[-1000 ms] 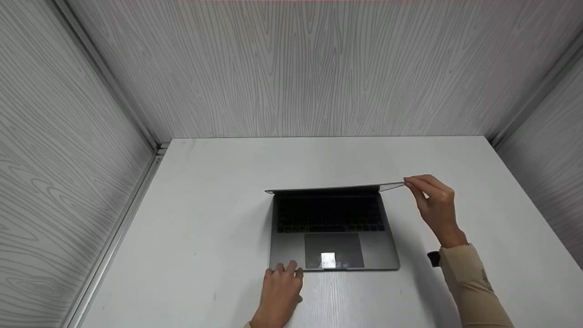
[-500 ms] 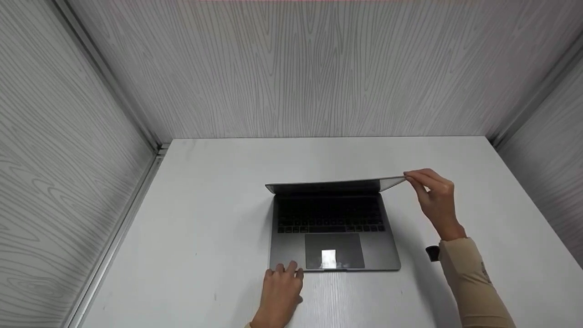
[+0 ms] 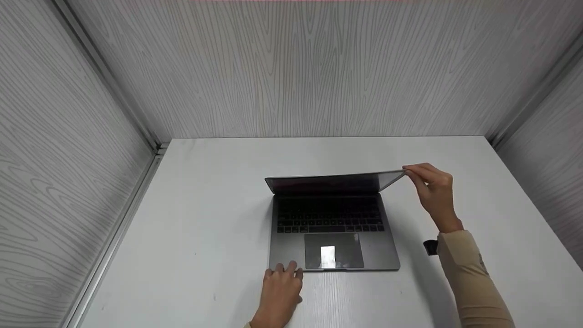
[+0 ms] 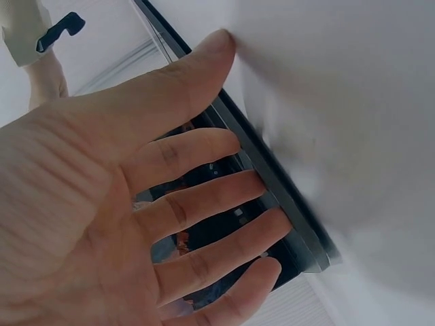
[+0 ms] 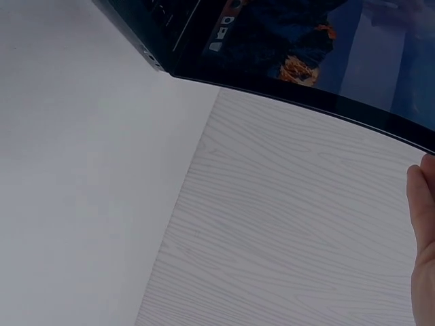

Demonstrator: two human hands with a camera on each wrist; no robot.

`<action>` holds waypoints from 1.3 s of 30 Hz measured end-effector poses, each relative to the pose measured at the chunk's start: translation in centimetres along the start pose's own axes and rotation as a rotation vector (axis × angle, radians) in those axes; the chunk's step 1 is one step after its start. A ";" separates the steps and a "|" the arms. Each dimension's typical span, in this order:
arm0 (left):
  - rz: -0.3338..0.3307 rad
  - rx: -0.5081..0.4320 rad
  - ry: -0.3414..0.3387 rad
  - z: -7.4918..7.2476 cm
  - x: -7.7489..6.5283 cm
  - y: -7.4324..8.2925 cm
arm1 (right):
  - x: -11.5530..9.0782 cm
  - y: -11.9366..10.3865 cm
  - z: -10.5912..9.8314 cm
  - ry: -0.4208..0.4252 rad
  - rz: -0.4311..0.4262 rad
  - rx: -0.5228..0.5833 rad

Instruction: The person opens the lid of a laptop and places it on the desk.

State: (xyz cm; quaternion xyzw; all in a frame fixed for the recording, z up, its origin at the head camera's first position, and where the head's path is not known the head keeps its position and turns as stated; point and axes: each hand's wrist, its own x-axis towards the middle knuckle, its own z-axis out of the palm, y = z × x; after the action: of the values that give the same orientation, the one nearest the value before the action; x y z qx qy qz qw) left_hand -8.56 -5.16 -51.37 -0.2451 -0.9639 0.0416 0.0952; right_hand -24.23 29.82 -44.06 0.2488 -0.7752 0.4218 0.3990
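A grey laptop (image 3: 380,253) lies on the white table, its keyboard (image 3: 328,218) facing up and its lid (image 3: 330,184) raised at a steep angle. At the lid's upper right corner, my right hand (image 3: 436,193) pinches the edge between thumb and fingers. My left hand (image 3: 279,296) rests its fingertips on the front left edge of the base. From the left wrist, those fingers (image 4: 197,221) look loosely straight across the edge. The right wrist view shows a lit screen (image 5: 268,51) with a picture on it, and only part of the right hand (image 5: 424,238).
The white table (image 3: 205,205) extends around the laptop on every side. Wood-grain panels stand at the back (image 3: 291,68), left (image 3: 54,182) and right. A dark strap piece (image 3: 430,247) sticks out at the right sleeve (image 3: 469,273).
The lid has tilted further back, showing more of its screen side. My right hand has moved away from me with the lid corner, while the left hand and the base have stayed put.
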 end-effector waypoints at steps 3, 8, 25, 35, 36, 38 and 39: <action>0.005 0.009 0.003 0.0 0.1 0.0 | 0.2 0.4 0.2 0.016 0.016 0.005; -0.002 0.003 0.006 0.0 0.0 0.0 | 0.4 0.2 0.7 0.045 0.054 0.023; -0.008 0.020 0.004 -0.2 -0.2 0.1 | 2.1 -2.3 0.8 0.002 0.214 0.163; -0.017 0.017 -0.031 -0.2 -0.1 0.3 | 2.5 -1.4 1.0 0.013 0.255 0.256; -0.015 0.015 -0.032 -0.2 -0.1 0.4 | 2.6 -1.3 0.9 0.013 0.260 0.258; -0.011 0.012 -0.036 -0.2 -0.2 0.4 | 2.5 -1.3 0.9 0.012 0.276 0.257; -0.007 0.014 -0.037 -0.2 -0.2 0.4 | 2.5 -1.2 0.8 0.011 0.284 0.256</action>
State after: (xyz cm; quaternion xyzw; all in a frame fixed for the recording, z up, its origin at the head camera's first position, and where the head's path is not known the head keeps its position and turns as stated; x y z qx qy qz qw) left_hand -8.16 -4.86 -51.29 -0.2400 -0.9661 0.0525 0.0793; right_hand -25.11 28.36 -41.71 0.1834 -0.7405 0.5702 0.3047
